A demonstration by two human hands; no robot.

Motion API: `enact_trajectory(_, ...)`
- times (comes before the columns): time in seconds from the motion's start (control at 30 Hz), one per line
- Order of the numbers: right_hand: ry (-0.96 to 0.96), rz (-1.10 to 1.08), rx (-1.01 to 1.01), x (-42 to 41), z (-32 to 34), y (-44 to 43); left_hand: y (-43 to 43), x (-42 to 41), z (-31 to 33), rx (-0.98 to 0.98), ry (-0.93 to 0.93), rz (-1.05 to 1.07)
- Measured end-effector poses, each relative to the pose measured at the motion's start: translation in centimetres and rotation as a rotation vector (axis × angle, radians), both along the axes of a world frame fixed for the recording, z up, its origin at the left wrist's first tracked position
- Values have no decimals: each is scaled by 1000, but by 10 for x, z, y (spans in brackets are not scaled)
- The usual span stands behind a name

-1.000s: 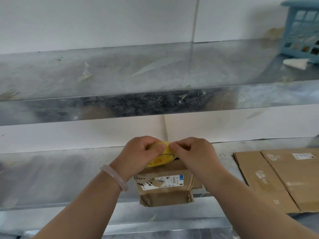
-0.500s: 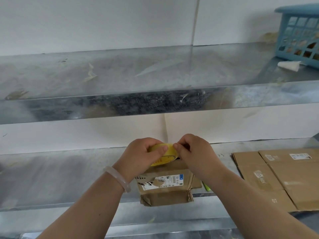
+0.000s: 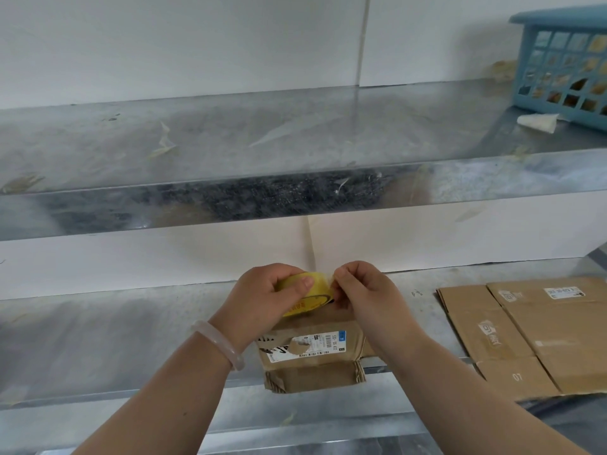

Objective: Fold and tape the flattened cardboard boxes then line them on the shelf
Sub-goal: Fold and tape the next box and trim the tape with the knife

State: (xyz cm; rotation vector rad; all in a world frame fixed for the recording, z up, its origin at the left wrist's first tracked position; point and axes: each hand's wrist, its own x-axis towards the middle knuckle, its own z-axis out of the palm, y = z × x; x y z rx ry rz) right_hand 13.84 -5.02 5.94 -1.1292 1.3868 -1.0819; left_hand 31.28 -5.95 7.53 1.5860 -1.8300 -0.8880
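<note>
Nearest the camera, two bare forearms reach in from below, the left one wearing a pale bracelet (image 3: 219,343) at the wrist. Just beyond it a small cardboard box (image 3: 312,359) with a torn white shipping label lies on the lower shelf (image 3: 131,326), roughly in the middle, its near end hanging over the shelf's front edge. Both hands are held directly above the far part of this box. The left hand (image 3: 262,300) has its grip clamped on a yellow tape roll (image 3: 313,292), thumb across the roll's outer face and the other fingers wrapped behind it. The right hand (image 3: 364,297) meets the roll on its right edge, its grip closed in a pinch of thumb and forefinger against the tape there; whether it has hold of a loose end is too small to tell. To the right on the same shelf, well apart from the hands, lies a stack of flattened cardboard boxes (image 3: 532,336), overlapping and printed with labels. Behind the shelf runs a white wall (image 3: 164,257). Above and farther back is the upper shelf (image 3: 230,142), bare metal with scraps of tape stuck to it. At its far right stands a blue basket (image 3: 565,60), with a white crumpled piece (image 3: 538,122) lying just in front of it.
</note>
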Motion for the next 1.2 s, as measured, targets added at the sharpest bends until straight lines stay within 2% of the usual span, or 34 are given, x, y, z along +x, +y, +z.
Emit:
enact_trajectory(0.1, 73, -23, -46, 0, -1, 2, -1, -1, 0, -1, -1, -8)
enact_trajectory(0.23, -264, -15, 100, -6, 4, -8, -4, 1, 0, -7, 19, -3)
enact_trajectory(0.3, -152, 80, 107, -13, 5, -14, -4, 0, 0, -1, 14, -12)
enact_trajectory(0.37, 110, 159, 53, -13, 7, -14, -4, -2, 1, -1, -19, -36)
enact_trajectory(0.47, 346, 69, -56, -10, 5, -16, -6, -4, 1, -20, -36, -41)
enact_trajectory(0.6, 421, 34, -80, -9, 6, -16, -4, 6, 0, 22, 41, -28)
enact_trajectory(0.73, 447, 46, -67, -8, 2, -22, 1, 18, -12, 156, 215, -76)
enact_trajectory(0.9, 512, 37, -122, -12, 1, -28, -4, 17, -15, 75, 208, -68)
enact_trajectory(1.07, 395, -26, -236, -18, 22, -28, -15, 11, -11, 17, 193, -63)
enact_trajectory(1.13, 262, -56, -238, -20, 26, -27, -18, 9, -12, 8, 191, -47)
enact_trajectory(1.2, 28, -93, -135, -18, 22, -27, -21, 7, -14, -2, 182, -41)
